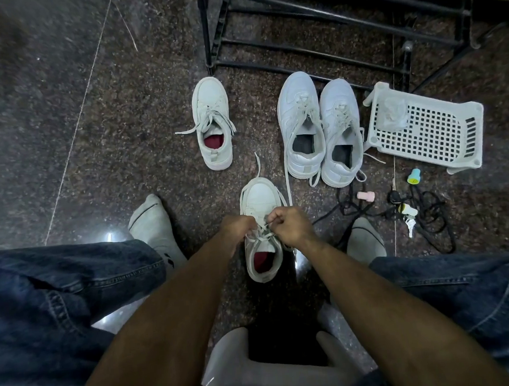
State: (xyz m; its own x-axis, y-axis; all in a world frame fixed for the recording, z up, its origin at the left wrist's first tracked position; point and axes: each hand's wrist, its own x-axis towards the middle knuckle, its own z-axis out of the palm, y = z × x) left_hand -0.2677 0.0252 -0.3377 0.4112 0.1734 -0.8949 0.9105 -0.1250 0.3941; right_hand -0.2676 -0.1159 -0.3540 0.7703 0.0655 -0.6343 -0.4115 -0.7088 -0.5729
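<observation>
The sneaker (pixel 258 197) stands on the floor between your left foot (pixel 155 232) and right foot (pixel 365 240), toe pointing away. Your left grip (pixel 238 228) and right grip (pixel 290 227) each pinch the laces (pixel 261 236) above the tongue. Caution: uneven pull may draw the loose end (pixel 258 166) through an eyelet. The black cord (pixel 350 210) lies near; strands dragged sideways may snag it.
</observation>
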